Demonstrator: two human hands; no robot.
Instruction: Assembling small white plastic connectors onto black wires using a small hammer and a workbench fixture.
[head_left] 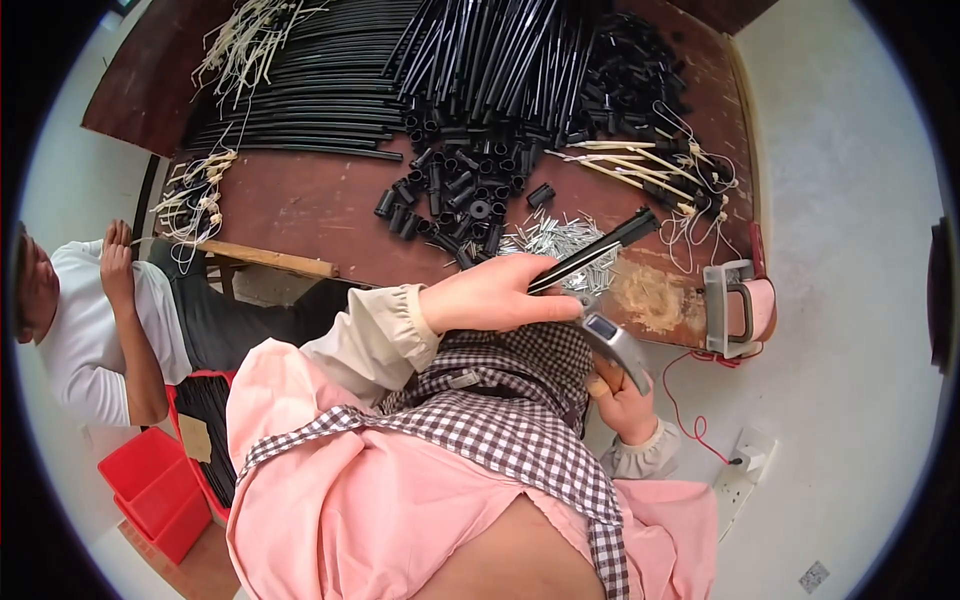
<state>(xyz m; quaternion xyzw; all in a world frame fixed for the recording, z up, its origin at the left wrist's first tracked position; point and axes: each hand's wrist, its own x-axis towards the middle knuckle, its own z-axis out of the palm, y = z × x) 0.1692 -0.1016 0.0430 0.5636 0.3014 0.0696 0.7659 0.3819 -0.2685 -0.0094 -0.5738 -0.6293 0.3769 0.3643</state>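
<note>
My left hand (pixel 492 297) is closed around a slim black tube (pixel 630 233) with pale, shiny lengthwise strips, which slants up to the right over the table. In my right hand (pixel 628 410), lower and to the right, is a grey hand tool (pixel 622 356) with a curved handle; its kind I cannot make out. The tool's head meets my left fingertips, so I cannot see whether it touches the tube. Just beyond my left hand lie a heap of small silver metal pins (pixel 565 240) and a pile of short black plastic sleeves (pixel 460 190).
Long black tubes (pixel 300 90) and black rods (pixel 490 60) cover the back of the brown table (pixel 290 190). Bundles with white cords (pixel 690 175) lie right. A clear-and-pink device (pixel 740 308) stands at the right edge. A co-worker (pixel 110 320) sits left, near red bins (pixel 160 490).
</note>
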